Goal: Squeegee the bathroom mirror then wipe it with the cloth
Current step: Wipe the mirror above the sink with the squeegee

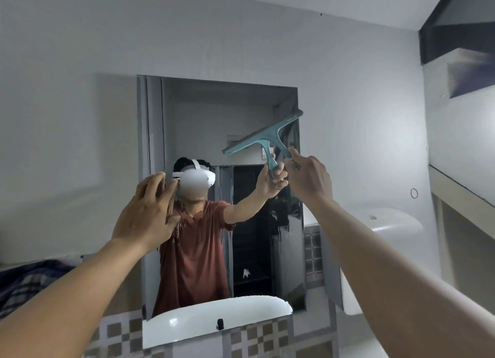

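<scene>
Wall mirror (203, 121), streaky w/ drips. L hand (150, 213) at its left edge, fingers spread, holding nothing. R hand (308, 178): fingers pinch teal squeegee (263, 135) handle; blade tilted on glass, mirror's upper-right corner.

- ahead, on the wall: mirror (203, 121)
- squeegee (263, 136) on mirror's upper right; right hand (310, 179) below, gripping its handle
- left hand (150, 213) before mirror's left edge
- cloth (26, 282) low, left of mirror

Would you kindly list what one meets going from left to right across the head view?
In order: dark checked cloth → left hand → teal plastic squeegee → right hand → white ceramic fixture.
</scene>
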Demonstrator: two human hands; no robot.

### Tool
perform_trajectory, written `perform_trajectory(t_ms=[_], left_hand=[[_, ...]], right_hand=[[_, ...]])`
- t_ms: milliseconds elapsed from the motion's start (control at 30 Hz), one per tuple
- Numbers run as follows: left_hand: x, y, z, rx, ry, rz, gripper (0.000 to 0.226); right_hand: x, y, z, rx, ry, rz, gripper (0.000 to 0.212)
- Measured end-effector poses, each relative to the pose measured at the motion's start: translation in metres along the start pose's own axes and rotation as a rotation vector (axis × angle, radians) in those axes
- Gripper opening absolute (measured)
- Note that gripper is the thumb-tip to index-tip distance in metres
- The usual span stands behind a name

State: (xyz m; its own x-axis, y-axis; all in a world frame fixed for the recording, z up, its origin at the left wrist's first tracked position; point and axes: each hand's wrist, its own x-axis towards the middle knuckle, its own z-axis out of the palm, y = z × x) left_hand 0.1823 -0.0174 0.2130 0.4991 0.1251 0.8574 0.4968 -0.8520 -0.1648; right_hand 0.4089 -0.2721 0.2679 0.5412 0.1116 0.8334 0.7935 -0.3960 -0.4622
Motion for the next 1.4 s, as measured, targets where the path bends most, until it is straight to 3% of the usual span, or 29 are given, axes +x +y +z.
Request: perform_trajectory(t_ms=[433, 733, 967, 1400], left_hand=[[-0.023, 0.000, 0.006, 0.012, -0.056, 0.019, 0.082], [-0.044, 0.002, 0.020, 0.021, -0.048, 0.037, 0.075], [-0.063, 0.007, 0.031, 0.045, -0.008, 0.025, 0.075], [-0.082, 0.009, 0.043, -0.012, -0.033, 0.048, 0.078]], right_hand=[[-0.043, -0.021, 0.018, 0.006, -0.008, 0.099, 0.042], [-0.060, -0.033, 0.030, 0.186, -0.011, 0.218, 0.041], [-0.083, -0.053, 0.042, 0.230, 0.000, 0.286, 0.029], [-0.111, -0.093, 0.064, 0.569, -0.047, 0.465, 0.021]])
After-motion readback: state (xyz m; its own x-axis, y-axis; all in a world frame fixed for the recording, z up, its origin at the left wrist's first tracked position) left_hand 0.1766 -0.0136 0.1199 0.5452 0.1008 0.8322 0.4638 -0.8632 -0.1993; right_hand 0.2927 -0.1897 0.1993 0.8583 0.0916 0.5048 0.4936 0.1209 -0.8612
